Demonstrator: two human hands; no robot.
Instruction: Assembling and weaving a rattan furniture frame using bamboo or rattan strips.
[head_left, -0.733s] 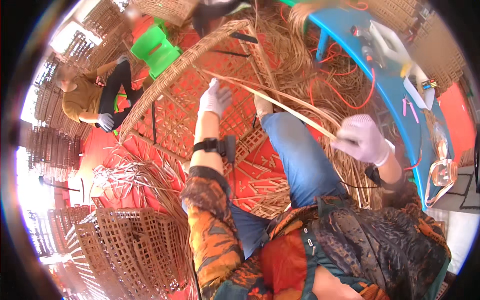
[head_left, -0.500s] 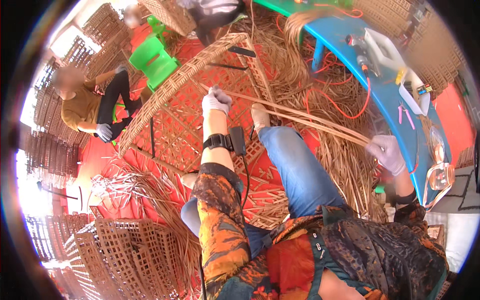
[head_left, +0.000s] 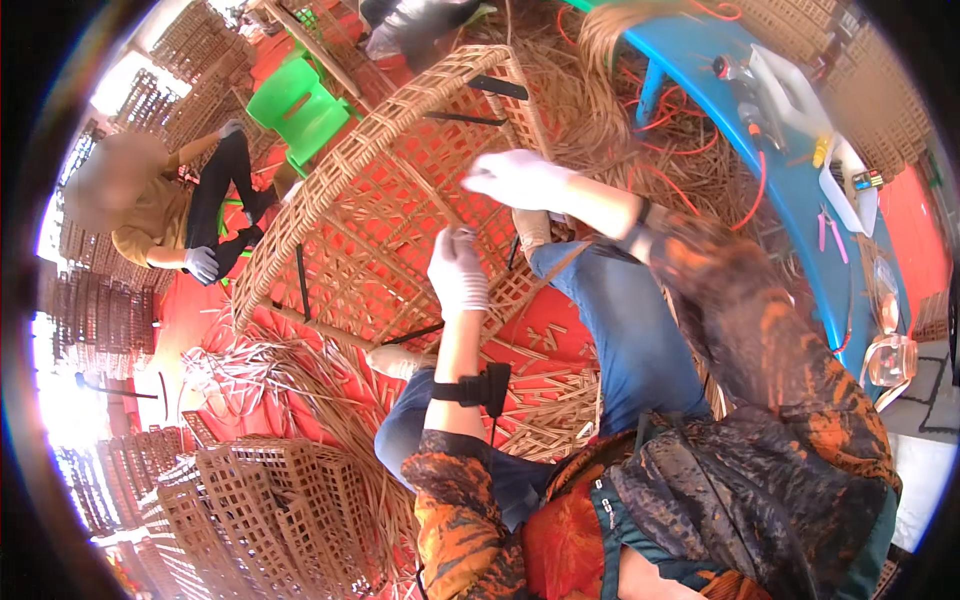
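Note:
A large woven rattan lattice panel (head_left: 360, 210) with a curved rim leans in front of me over my knees. My left hand (head_left: 457, 268), in a white glove with a black wrist strap, presses on the weave near the panel's lower right, its fingertips pinched on a thin rattan strip. My right hand (head_left: 520, 178), also in a white glove, reaches across from the right and lies on the panel just above the left hand. It is blurred, so its grip is unclear. My legs in blue jeans (head_left: 630, 330) are under the panel.
Another person (head_left: 170, 215) sits at the left beside a green plastic stool (head_left: 300, 105). A blue table (head_left: 790, 190) with tools and orange cables stands at the right. Stacked woven panels (head_left: 260, 510) are at lower left. Loose rattan strips (head_left: 250, 365) cover the red floor.
My right hand, which held a long rattan strip stretched far out to the right, has swung left to the panel. The left hand has slid lower on the weave.

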